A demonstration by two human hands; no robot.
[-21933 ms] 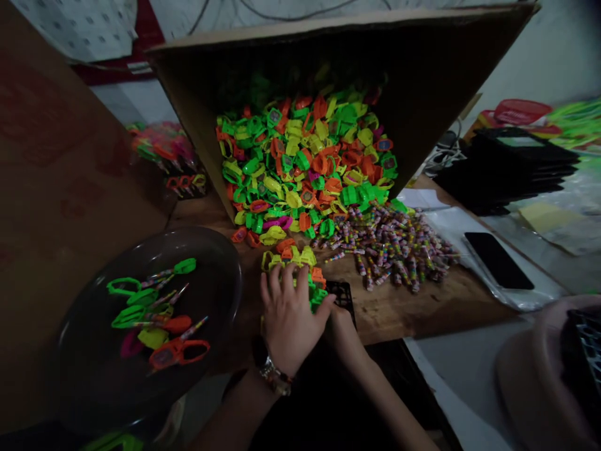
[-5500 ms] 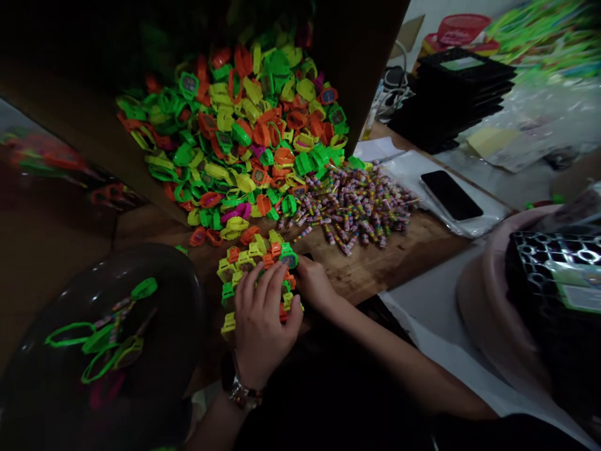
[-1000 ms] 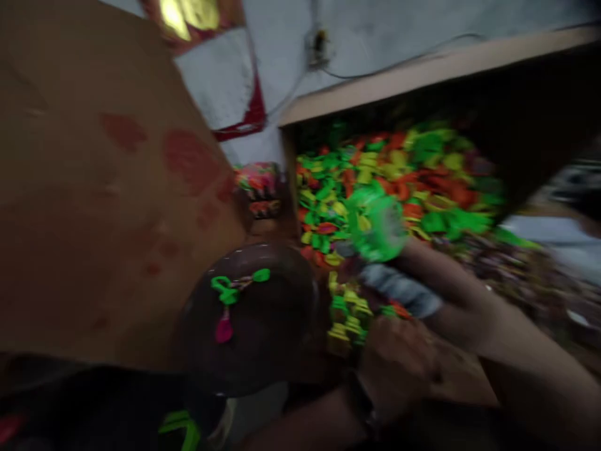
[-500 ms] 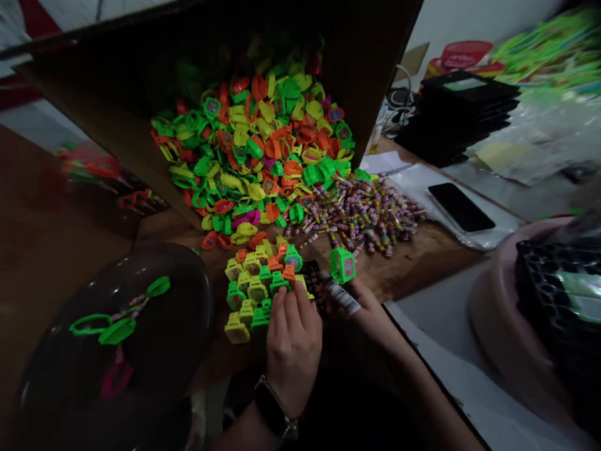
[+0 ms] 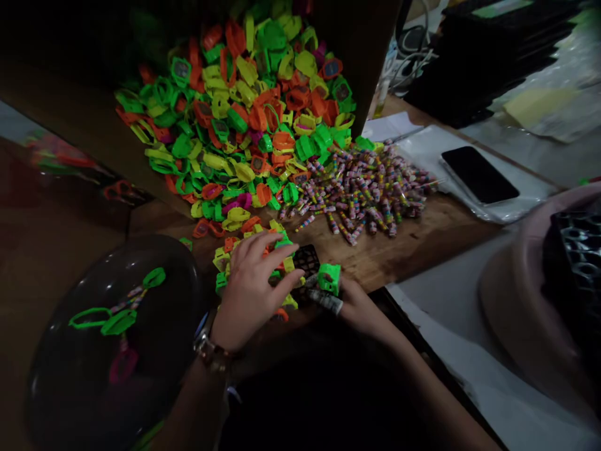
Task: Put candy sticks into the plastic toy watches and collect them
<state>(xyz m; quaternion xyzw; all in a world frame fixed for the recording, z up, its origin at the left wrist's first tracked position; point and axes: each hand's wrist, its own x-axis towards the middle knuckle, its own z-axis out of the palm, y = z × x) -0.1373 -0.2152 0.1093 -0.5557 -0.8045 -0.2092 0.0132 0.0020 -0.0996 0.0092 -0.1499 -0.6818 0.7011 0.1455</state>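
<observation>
My left hand (image 5: 251, 285) splayed flat, steadying toy watches on black tray (image 5: 307, 258); right hand (image 5: 359, 307) pinching green watch (image 5: 329, 278). Seat squarely, press gently.

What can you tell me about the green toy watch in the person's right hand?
The green toy watch is a small, bright green piece of what looks like plastic, blocky, with a square frame. It sits at the fingertips of the right hand, just above a pale wrapped roll held in the same hand. It hovers over the near edge of the wooden table, beside the black grid tray. Its strap and face cannot be made out.
</observation>
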